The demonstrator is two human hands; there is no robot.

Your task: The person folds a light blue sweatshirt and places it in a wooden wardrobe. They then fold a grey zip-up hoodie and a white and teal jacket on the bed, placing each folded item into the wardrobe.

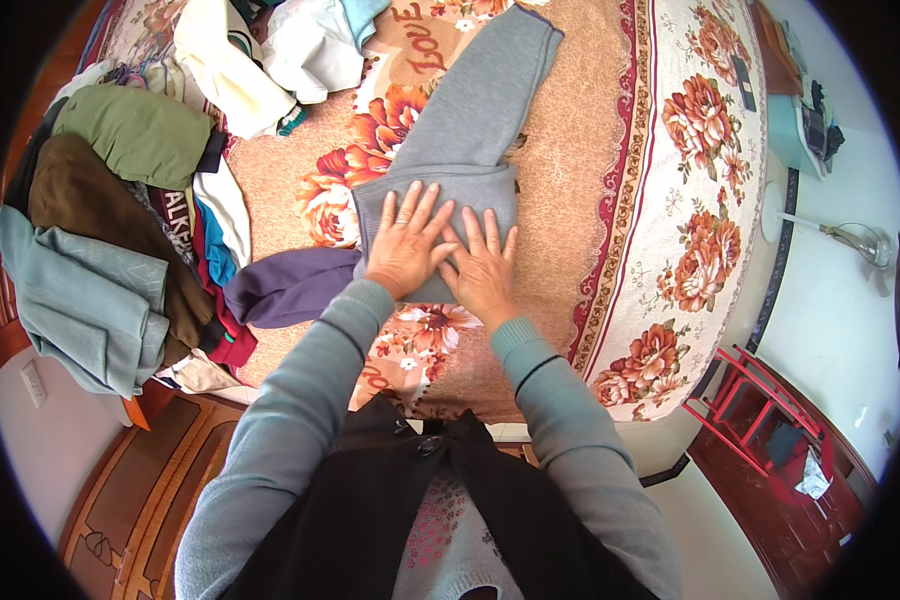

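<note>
A grey knitted garment [469,112] lies on a bed with a floral cover [562,202]. Its far part stretches away and narrows, while the near part is folded into a rough square. Both palms press flat on that folded part. My left hand [411,241] has its fingers spread and wears a ring; my right hand [483,262] lies just beside it, the thumbs meeting or overlapping. Purple cloth [294,286] sticks out to the left from the folded grey part; whether it belongs to the same garment I cannot tell.
Piled clothes fill the bed's left side, among them a green garment [131,135], a brown one [112,217] and a pale teal one [90,300]. Cream [229,75] and white clothes [311,52] lie at the far left. A red metal frame [757,412] and a fan [862,244] stand right of the bed.
</note>
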